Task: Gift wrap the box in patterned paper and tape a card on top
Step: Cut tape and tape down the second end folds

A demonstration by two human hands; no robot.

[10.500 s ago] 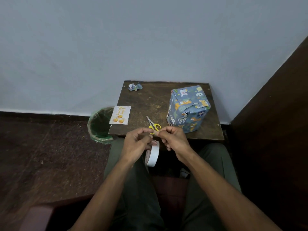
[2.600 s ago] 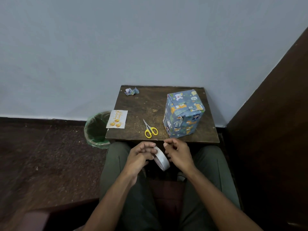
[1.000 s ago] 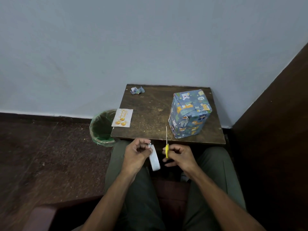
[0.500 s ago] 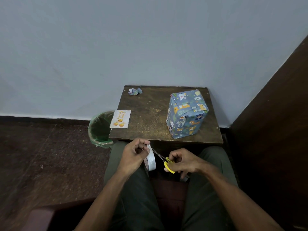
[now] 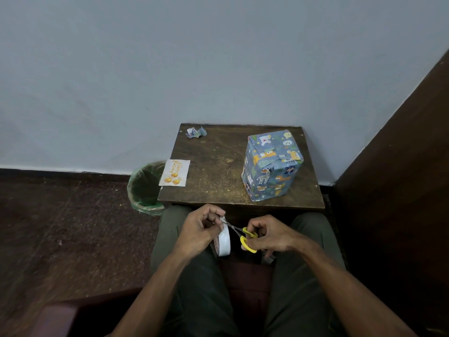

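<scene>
Over your lap, your left hand (image 5: 199, 231) pinches the free end of the tape between thumb and fingertips, and the white tape roll (image 5: 223, 240) hangs just below that grip. Your right hand (image 5: 272, 235) has its fingers curled through the yellow handles of the scissors (image 5: 240, 233), whose blade tips reach the tape at your left fingertips. Beyond your knees stands the small wooden table (image 5: 218, 171). The wrapped box (image 5: 271, 165), in blue animal-print paper, sits upright on its right side. The birthday card (image 5: 174, 172) lies at the left edge, overhanging the green-lined bin (image 5: 143, 188). A crumpled paper scrap (image 5: 195, 132) lies at the far left corner.
</scene>
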